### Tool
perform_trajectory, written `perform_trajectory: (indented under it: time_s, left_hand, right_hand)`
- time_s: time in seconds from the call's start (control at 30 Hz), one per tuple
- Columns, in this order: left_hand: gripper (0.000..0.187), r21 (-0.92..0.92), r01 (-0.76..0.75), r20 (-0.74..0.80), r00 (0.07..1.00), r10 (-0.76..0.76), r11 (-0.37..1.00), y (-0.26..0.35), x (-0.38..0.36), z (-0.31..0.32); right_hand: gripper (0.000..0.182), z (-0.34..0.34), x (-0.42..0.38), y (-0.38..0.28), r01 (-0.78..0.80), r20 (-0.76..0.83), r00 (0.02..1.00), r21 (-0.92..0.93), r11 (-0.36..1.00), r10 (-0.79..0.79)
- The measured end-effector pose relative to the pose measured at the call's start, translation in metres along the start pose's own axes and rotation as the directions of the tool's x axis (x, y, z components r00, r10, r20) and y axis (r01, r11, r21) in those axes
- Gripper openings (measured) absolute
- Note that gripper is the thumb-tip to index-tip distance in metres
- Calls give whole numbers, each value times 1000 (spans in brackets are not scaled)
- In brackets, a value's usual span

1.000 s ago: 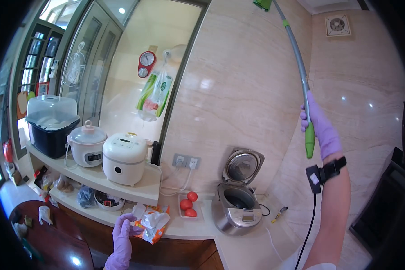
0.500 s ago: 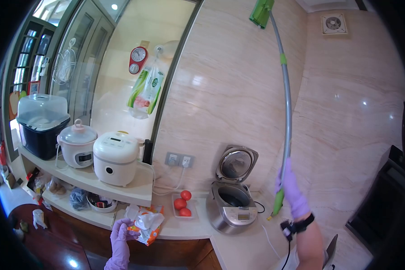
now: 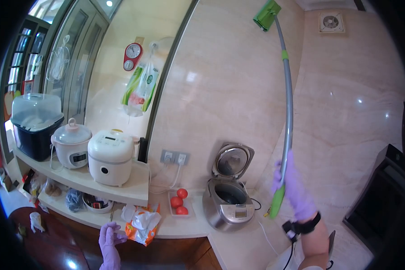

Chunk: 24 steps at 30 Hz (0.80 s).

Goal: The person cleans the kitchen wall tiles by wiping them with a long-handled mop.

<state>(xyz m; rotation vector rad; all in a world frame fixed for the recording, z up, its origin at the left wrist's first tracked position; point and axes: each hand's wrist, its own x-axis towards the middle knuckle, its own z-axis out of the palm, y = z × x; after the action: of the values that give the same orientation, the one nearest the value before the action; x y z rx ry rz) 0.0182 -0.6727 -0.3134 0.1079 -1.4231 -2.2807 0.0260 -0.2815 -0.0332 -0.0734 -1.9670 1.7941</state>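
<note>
My right hand (image 3: 294, 189), in a purple glove, is closed around the grey pole of a flat mop (image 3: 288, 103), just above its green end grip. The pole slants up to the green mop head (image 3: 267, 15), which is high on the marbled wall. My left hand (image 3: 110, 243), gloved the same way, is low at the counter's front edge with its fingers loosely bent and nothing visible in them. Just right of it, apart from the fingers, is a crumpled orange and white packet (image 3: 141, 225).
A rice cooker (image 3: 229, 207) stands with its lid up in the corner, beside a clear tray of red tomatoes (image 3: 179, 202). On the raised shelf are a white cooker (image 3: 110, 157), a smaller lidded pot (image 3: 71, 145) and a dark box (image 3: 37, 130). A black range hood (image 3: 378, 198) juts out at right.
The mop head has shifted slightly right and down against the wall. My left hand has moved a little left, away from the packet. The whole view has turned slightly.
</note>
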Motion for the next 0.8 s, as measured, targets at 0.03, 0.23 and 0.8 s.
perform_trajectory:
  time_s: [0.03, 0.23, 0.8]
  left_hand:
    - [30, -10, -10, 4, 1000, 10, 1000, -1, 1, -1]
    - [37, 7, -31, -91, 995, 32, 999, 0, 1, -11]
    - [34, 39, 12, -82, 997, -8, 999, -9, 0, -12]
  right_hand:
    - [54, -2, 14, -21, 92, 18, 996, -38, 995, -92]
    - [46, -32, 115, -114, 290, -66, 954, -56, 955, -294]
    - [49, -105, 47, 24, 94, -259, 952, -257, 962, -163]
